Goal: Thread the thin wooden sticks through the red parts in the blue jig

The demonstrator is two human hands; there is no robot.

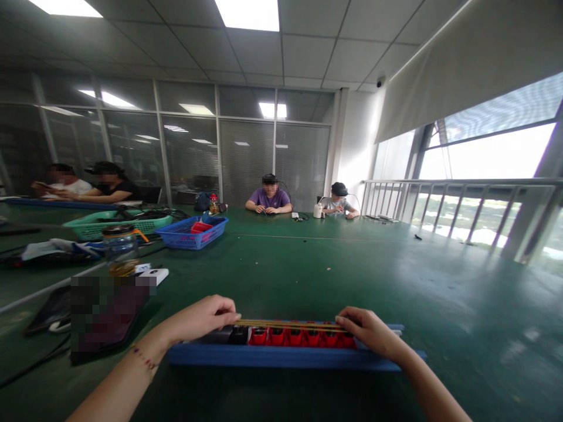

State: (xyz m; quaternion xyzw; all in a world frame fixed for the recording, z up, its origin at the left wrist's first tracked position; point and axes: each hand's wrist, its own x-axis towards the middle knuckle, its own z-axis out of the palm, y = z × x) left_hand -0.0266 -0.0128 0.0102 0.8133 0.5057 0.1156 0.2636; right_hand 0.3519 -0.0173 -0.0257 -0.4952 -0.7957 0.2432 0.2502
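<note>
My left hand pinches the left end of several thin yellowish rods, its fingers closed. At their other end my right hand is closed on them with thumb and fingertips. The rods stretch level between both hands, above a row of red block-like parts with dark tops. A black part sits at the left of that row. The row lies in a long blue holder on the green table. Whether the rods touch the red parts I cannot tell.
To the left are a phone-like dark object, a glass jar, a blue basket with a red item and a green basket. Two people sit across the table; others are at the far left.
</note>
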